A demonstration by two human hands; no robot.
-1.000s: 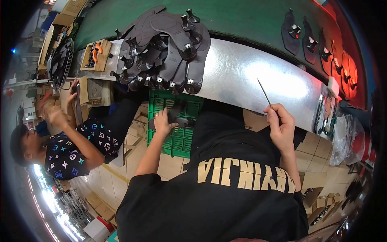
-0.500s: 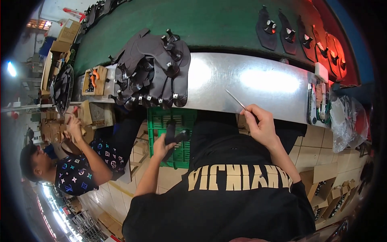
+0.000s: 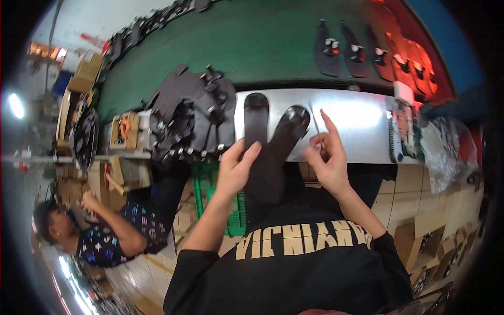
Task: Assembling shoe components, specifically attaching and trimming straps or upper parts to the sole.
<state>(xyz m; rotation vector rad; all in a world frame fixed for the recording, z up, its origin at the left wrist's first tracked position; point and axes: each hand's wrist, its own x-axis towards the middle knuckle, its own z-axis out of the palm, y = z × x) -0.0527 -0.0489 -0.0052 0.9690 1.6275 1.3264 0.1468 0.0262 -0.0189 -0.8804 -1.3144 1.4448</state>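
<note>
My left hand is closed on a pair of dark shoe soles with glossy black heel ends, tilted apart over the metal edge of the bench. Their lower ends overlap near my black shirt. Close by on the right, my right hand has its index finger stretched up and its other fingers curled round a thin metal rod, partly blurred. To the left of the soles lies a heap of similar dark soles with shiny black heels.
On the green belt several strapped soles stand in a row under red light. A cutter knife and a plastic bag are at right. Left are a wooden box and a co-worker. Below is a green crate.
My left hand has brought the soles up from beside the green crate to the bench edge. My right hand has shifted slightly lower, its index finger now extended and the rod more upright.
</note>
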